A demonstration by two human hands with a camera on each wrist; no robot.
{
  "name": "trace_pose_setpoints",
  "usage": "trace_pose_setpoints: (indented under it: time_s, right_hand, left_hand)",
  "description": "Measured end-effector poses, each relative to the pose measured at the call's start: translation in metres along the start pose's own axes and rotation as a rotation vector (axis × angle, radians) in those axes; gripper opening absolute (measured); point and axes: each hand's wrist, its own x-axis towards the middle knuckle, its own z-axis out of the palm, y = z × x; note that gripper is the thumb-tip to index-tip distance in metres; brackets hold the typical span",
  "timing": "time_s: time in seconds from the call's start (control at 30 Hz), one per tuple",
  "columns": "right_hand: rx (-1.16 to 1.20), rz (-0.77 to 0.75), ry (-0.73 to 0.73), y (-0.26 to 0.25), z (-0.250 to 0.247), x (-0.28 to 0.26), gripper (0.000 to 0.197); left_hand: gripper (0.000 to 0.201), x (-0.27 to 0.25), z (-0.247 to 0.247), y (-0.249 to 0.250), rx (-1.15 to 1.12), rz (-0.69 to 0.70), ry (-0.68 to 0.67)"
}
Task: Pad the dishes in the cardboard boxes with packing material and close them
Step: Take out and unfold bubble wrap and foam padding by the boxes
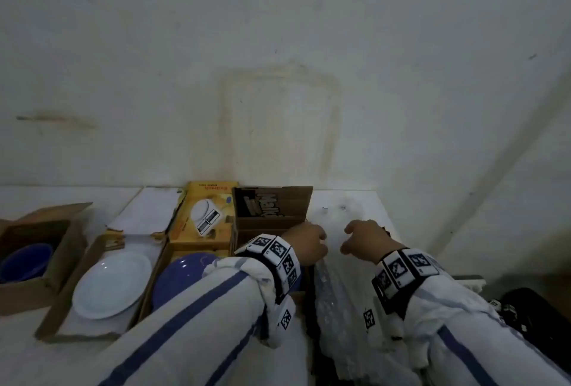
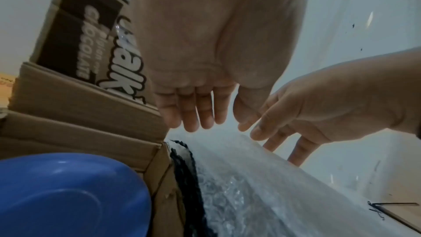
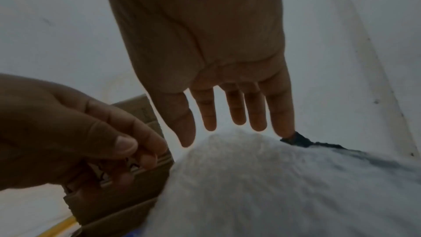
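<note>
Two hands poised over a roll of bubble wrap [image 1: 340, 308] at the right end of a white table [image 1: 349, 203] — left hand [image 1: 306, 245] and right hand [image 1: 364, 238] both released, fingers loosely spread, grasping nothing. Just left of the roll, an open brown chocolate box [image 1: 272, 209] holding a blue dish [image 2: 68, 194]. Further left, a white plate [image 1: 112, 285] in its carton, another blue bowl [image 1: 26, 260] boxed at the far edge.

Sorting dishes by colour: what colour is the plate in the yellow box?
Blue plate, clearest in the left wrist view.
</note>
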Motion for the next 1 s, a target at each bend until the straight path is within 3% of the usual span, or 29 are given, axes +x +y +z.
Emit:
trace_pose_setpoints:
  time_s: [0.1, 0.23, 0.47, 0.6, 0.73, 0.87, 0.93, 1.0]
  right_hand:
    - [0.013, 0.036, -0.042, 0.007, 0.009, 0.01, 0.055]
    - [0.092, 0.002, -0.008, 0.014, 0.018, 0.022, 0.045]
    - [0.038, -0.065, 0.025, 0.015, 0.009, 0.026, 0.029]
    - [0.088, -0.066, 0.012, 0.013, 0.0, 0.025, 0.03]
    - [0.413, -0.069, 0.001, 0.019, -0.013, 0.02, 0.041]
    - [0.327, -0.252, -0.133, 0.016, -0.028, 0.011, 0.06]
    - [0.271, -0.303, -0.141, 0.009, -0.034, 0.005, 0.041]
    - [0.202, -0.318, -0.052, -0.002, -0.041, -0.001, 0.013]
  left_hand:
    - [0.048, 0.012, 0.008, 0.007, 0.02, -0.085, -0.014]
    - [0.055, 0.023, 0.019, 0.016, 0.01, -0.152, -0.041]
    - [0.051, 0.033, 0.028, 0.019, -0.141, -0.203, 0.048]
    - [0.042, 0.034, 0.027, 0.019, -0.358, -0.21, 0.115]
    - [0.037, 0.024, 0.017, 0.02, -0.621, -0.136, 0.216]
    - [0.036, 0.01, 0.003, 0.018, -0.917, -0.028, 0.261]
    - [0.032, 0.001, -0.007, 0.018, -1.052, 0.009, 0.269]
    - [0.03, -0.006, -0.017, 0.015, -1.109, 0.033, 0.296]
